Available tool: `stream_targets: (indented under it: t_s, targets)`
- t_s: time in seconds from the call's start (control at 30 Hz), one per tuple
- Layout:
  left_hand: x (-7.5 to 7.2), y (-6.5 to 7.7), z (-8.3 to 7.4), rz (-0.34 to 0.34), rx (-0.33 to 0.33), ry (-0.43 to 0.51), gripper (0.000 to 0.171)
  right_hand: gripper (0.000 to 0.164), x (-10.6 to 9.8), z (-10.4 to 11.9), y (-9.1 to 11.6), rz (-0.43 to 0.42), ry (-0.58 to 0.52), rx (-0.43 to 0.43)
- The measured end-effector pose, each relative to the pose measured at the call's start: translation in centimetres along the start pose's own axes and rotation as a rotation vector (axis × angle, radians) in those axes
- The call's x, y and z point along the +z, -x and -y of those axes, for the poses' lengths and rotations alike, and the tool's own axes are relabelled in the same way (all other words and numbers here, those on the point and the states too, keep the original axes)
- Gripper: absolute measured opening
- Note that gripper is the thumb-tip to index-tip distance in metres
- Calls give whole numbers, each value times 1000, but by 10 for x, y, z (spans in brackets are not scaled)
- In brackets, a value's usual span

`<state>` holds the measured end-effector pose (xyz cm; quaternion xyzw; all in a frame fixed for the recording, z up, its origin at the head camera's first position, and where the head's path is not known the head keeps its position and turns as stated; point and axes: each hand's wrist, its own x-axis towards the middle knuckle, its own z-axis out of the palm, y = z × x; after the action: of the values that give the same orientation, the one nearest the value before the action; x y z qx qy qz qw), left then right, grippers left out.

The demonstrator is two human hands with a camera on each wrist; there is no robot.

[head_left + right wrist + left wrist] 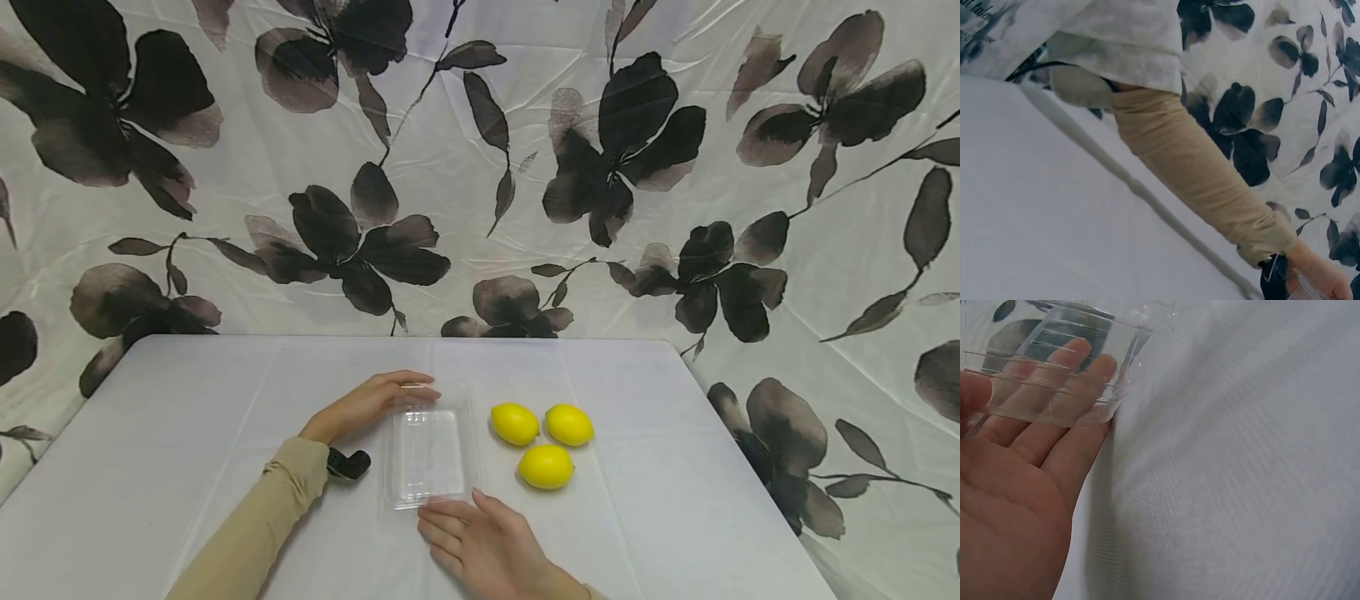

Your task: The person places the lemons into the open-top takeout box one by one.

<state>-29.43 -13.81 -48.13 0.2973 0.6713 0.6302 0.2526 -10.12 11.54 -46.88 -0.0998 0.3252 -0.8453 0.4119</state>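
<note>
A clear plastic container [437, 454] sits on the white-covered table, long side running away from me. My left hand [367, 408] reaches around to its far end, fingers extended along that edge. In the left wrist view, the straight fingers of the left hand [1029, 481] show through the see-through plastic. At the container's near edge is my right hand [483, 537], with straight fingers right at the rim and thumb raised. Three yellow lemons, a left one [514, 424], a right one [569, 425] and a front one [546, 467], lie grouped to the right of the container.
The white cloth [652, 525] covers the table, whose far edge meets a hanging curtain [510, 167] with dark flower prints. A black wrist strap [348, 464] is on the left wrist, below a tan sleeve [247, 517].
</note>
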Motion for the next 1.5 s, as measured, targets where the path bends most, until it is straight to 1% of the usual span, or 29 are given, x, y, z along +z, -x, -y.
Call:
stream_targets:
  t_s: [0.27,0.63,0.73,0.93,1.1,1.23,1.37,1.43,1.5]
  targets:
    - [1,-4,3,-47,3,26,47,75,-3,1,0,1,23,-3]
    - [1,-7,5,-88,46,88,44,79,-5,1,-6,-20,20,-23]
    - [0,-6,5,-107,43,86,45,79,-5,0,-9,-26,16,-25]
    - [0,-4,6,-160,35,51,44,77,-5,0,-13,-29,16,-21]
    - [0,-3,6,-170,33,76,45,78,-3,2,-11,-42,14,-20]
    - [1,-2,5,-204,3,87,48,78,-1,2,-8,-56,18,-7]
    - [1,0,-2,-294,-11,-9,48,71,3,6,-2,-72,50,23]
    - [0,2,-8,-339,15,-72,47,65,6,11,2,-61,91,36]
    - [-1,4,-15,-381,49,-133,46,57,9,18,6,-31,133,36]
